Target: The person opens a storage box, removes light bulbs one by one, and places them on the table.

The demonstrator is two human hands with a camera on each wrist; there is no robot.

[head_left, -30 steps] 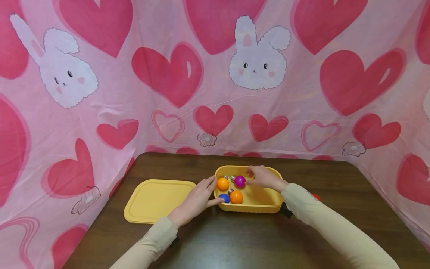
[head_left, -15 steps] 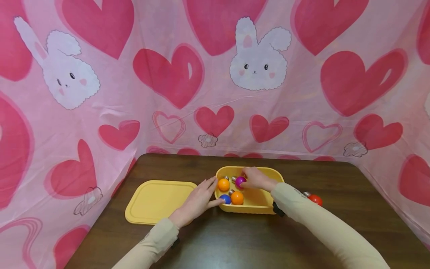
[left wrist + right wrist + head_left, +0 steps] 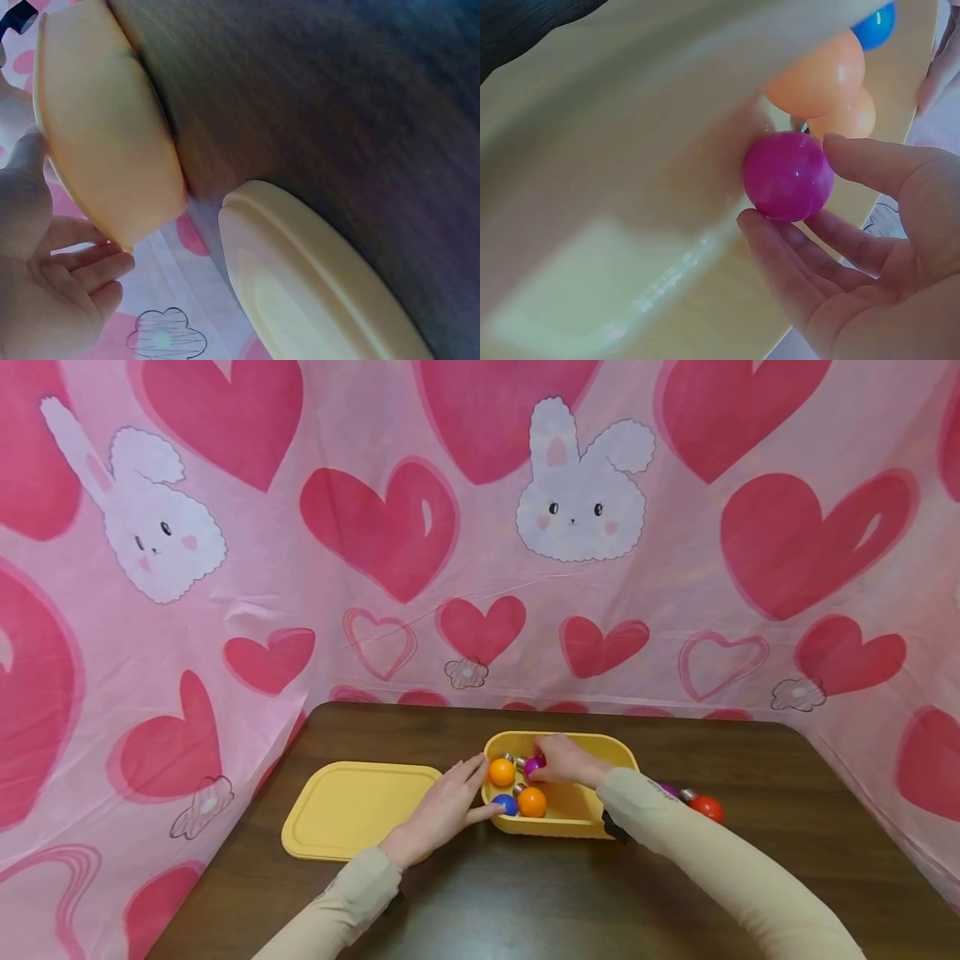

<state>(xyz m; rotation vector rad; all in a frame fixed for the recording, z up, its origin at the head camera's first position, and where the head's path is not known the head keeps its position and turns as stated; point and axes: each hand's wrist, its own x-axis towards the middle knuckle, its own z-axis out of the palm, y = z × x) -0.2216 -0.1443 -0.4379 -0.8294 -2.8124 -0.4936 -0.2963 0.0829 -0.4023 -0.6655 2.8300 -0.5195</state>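
A yellow plastic box sits on the table with several coloured light bulbs inside, gathered at its left end. My right hand reaches into it. In the right wrist view, thumb and fingers hold the round glass of a purple light bulb. Beside that lie an orange bulb, another orange bulb and a blue bulb. My left hand rests at the box's left end, fingers spread and touching the rim; in the left wrist view its fingertips meet the box edge.
A yellow lid lies flat to the left of the box, partly behind the left hand. Right of the box are a red bulb and a purple bulb half covered by the right sleeve. A heart-patterned cloth hangs behind the table.
My right hand has moved left inside the box and closed on the purple bulb. The red and purple bulbs outside have come into view. The left hand stays at the rim.
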